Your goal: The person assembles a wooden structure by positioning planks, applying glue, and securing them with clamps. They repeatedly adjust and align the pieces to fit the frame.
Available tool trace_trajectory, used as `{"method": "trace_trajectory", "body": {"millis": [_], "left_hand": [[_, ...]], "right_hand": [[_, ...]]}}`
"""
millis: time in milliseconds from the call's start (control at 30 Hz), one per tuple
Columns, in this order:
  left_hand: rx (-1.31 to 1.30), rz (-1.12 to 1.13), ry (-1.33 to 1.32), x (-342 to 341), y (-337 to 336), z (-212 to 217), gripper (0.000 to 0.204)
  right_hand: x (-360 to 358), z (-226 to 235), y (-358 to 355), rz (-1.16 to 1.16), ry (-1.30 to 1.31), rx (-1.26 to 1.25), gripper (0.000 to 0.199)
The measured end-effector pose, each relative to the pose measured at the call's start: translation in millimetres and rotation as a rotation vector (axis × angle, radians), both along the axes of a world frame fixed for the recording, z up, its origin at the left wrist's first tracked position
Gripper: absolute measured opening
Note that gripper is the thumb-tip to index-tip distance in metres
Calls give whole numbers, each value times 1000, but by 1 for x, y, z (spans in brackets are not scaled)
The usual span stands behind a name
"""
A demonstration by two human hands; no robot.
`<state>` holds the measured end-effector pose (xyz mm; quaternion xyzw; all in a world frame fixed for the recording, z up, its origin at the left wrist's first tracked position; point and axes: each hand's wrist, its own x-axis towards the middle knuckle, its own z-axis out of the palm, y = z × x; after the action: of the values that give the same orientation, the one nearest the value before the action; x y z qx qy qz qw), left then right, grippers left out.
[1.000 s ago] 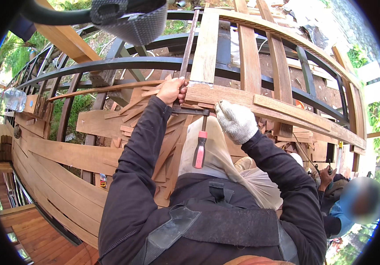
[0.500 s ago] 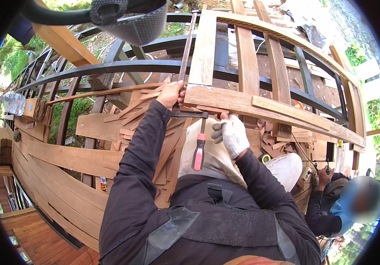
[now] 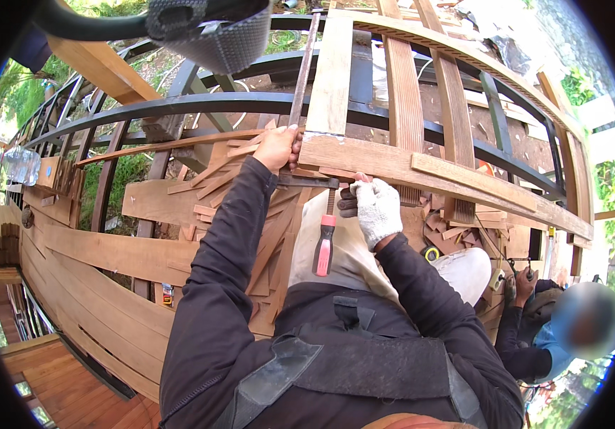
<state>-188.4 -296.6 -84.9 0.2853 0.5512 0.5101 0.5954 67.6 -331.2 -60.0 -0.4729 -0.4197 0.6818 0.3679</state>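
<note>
A long bar clamp with a red-and-black screw handle reaches away from me beside the end of a wooden frame. My bare left hand is closed round its steel bar, close to the frame's corner. The clamp's lower arm and screw stand at the near side of the wooden rail. A thin wood strip lies along that rail's near edge, by the clamp screw. My right hand, in a white glove with dark-coated fingers, pinches the strip's right end with bare fingertips showing.
Black metal beams curve across beneath the slatted frame. Wood offcuts lie heaped under my arms, and deck boards spread to the left. A yellow-and-black tape measure lies near my knee. At right, another person holds a tool.
My right hand has shifted slightly up toward the rail, its fingers curling in at the strip. The strip sits closer against the rail. My left hand stays on the clamp bar.
</note>
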Motion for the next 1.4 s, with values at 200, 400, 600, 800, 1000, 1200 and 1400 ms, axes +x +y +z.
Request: {"method": "trace_trajectory", "body": {"millis": [200, 400, 600, 800, 1000, 1200, 1400], "left_hand": [[-23, 5, 34, 0, 2, -3, 33], [-37, 12, -14, -1, 1, -7, 33], [-48, 17, 64, -1, 1, -7, 34], [-59, -66, 143, -1, -3, 14, 35], [-79, -47, 261, 7, -4, 32, 35], [-56, -44, 373, 3, -6, 31, 44], [-44, -59, 387, -6, -5, 22, 49]], "right_hand": [[6, -56, 9, 28, -58, 11, 25], [3, 0, 3, 73, 5, -3, 24], [7, 19, -12, 91, 36, -253, 19], [21, 55, -77, 385, 51, -271, 27], [-7, 43, -84, 224, 404, -567, 15], [-9, 35, -78, 286, 510, -593, 18], [-9, 12, -74, 348, 721, -679, 16]]}}
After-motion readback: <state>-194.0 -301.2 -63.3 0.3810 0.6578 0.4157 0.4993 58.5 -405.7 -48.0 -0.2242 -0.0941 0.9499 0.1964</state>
